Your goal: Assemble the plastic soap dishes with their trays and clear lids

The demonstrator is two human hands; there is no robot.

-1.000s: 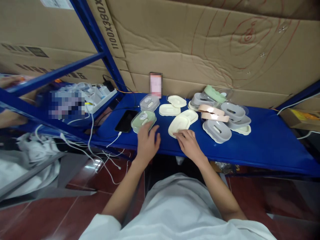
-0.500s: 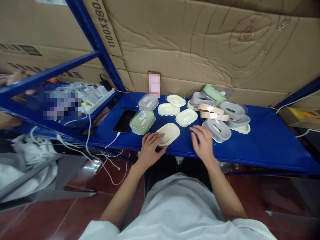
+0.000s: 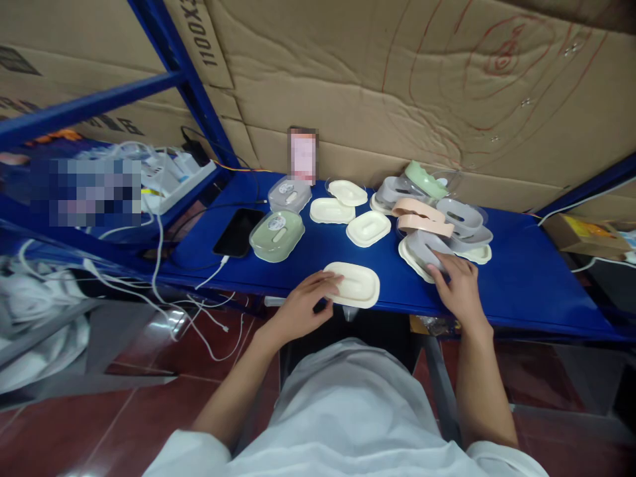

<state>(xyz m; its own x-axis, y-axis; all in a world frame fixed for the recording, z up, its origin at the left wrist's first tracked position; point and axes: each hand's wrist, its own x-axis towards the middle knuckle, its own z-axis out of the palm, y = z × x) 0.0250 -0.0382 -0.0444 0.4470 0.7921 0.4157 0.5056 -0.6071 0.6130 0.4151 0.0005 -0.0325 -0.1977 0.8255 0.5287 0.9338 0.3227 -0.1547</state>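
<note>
A smooth, oval cream tray [image 3: 358, 286] with a raised rim is touched at its nine-o'clock end by the fingers of the left hand [image 3: 309, 301]; whether it is clamped cannot be told. At its two o'clock, a curved grey cover [image 3: 422, 246] is clamped, tilted, between the right hand's [image 3: 458, 283] thumb and fingers. Three similar trays [image 3: 368, 228] are spread toward twelve; two rounded boxes [image 3: 277, 236] are set toward ten and eleven.

The left hand [image 3: 308, 305], over the green container a second ago, has now brought a cream tray [image 3: 358, 285] to the lower middle of the frame. The right hand [image 3: 460, 281] has left that tray for the right of the frame, where its fingers have tilted a grey cover [image 3: 427, 246] off its cream base [image 3: 413, 263].
</note>
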